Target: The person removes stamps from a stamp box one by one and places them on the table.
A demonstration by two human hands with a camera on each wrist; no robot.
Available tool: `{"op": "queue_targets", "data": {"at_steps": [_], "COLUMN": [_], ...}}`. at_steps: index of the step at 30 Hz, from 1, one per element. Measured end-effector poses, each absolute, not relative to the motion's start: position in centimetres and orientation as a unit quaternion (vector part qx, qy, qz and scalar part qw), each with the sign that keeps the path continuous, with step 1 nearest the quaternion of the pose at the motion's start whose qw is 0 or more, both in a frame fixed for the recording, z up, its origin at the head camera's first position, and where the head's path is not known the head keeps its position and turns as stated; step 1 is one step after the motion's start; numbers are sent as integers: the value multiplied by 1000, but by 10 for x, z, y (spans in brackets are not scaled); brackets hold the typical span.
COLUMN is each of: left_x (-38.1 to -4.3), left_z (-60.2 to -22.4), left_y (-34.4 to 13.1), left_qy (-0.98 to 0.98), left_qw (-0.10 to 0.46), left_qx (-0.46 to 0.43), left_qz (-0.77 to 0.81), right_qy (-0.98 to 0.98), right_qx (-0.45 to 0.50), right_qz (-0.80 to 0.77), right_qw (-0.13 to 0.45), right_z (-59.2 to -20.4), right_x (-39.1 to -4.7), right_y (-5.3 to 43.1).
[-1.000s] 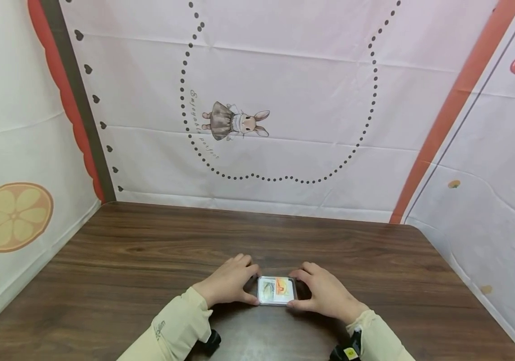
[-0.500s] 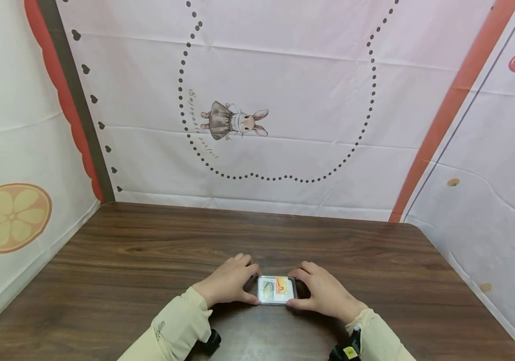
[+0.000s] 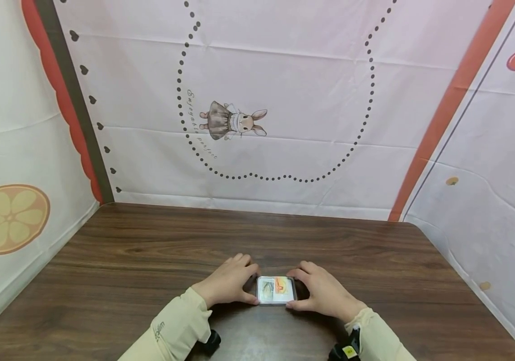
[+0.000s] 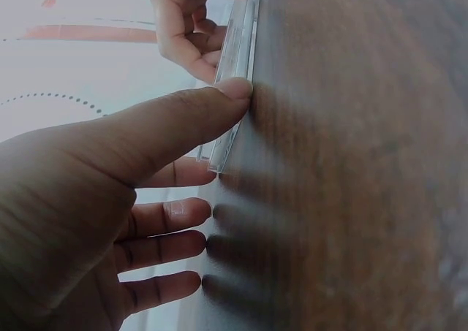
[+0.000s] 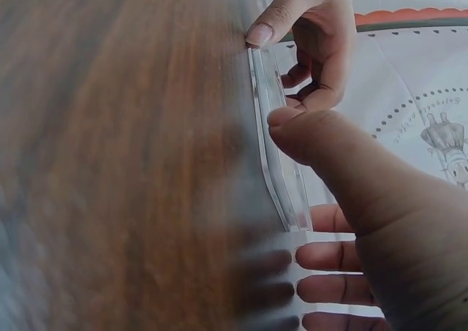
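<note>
A flat clear plastic case [image 3: 275, 290] lies on the wooden table, showing a white insert with an orange picture and a greyish one. My left hand [image 3: 227, 282] holds its left end between thumb and index finger. At the opposite end, my right hand [image 3: 325, 292] grips it the same way, thumb on the near side. In the left wrist view the case [image 4: 238, 46] appears edge-on, the left thumb [image 4: 235, 88] against it and the other fingers apart below. The right wrist view gives the case's layered clear edge [image 5: 274, 170], with the right thumb [image 5: 292, 130] on it.
The dark wood table [image 3: 171, 235] extends around both hands. Behind it hangs a pale cloth [image 3: 307, 100] printed with a rabbit, and printed cloths flank both sides. Black devices [image 3: 212, 342] are strapped at both wrists, below light yellow sleeves.
The head view has shifted very slightly. Both hands stay at the ends of the case, with no other visible change.
</note>
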State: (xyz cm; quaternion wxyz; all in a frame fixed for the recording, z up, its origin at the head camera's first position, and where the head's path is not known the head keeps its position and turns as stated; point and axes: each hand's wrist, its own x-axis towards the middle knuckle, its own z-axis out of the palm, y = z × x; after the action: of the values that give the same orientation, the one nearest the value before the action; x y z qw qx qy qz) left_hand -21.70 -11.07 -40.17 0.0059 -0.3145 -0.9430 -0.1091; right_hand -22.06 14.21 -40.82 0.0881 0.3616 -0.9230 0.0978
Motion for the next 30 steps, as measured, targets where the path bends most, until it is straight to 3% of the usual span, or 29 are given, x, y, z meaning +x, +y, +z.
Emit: {"op": "queue_targets", "data": {"at_steps": [8, 30], "left_x": [-217, -217], "left_z": [-402, -403], "left_y": [-110, -111], "left_qy": [-944, -943], "left_qw": [11, 11], "left_qx": [-313, -314], "left_qz": [-103, -108], "right_qy": [-914, -915], "right_qx": [374, 367], "right_qz": [108, 142], "right_qw": [113, 92], "right_z": [-410, -413], "right_x": [-222, -223], "right_y": [141, 144]}}
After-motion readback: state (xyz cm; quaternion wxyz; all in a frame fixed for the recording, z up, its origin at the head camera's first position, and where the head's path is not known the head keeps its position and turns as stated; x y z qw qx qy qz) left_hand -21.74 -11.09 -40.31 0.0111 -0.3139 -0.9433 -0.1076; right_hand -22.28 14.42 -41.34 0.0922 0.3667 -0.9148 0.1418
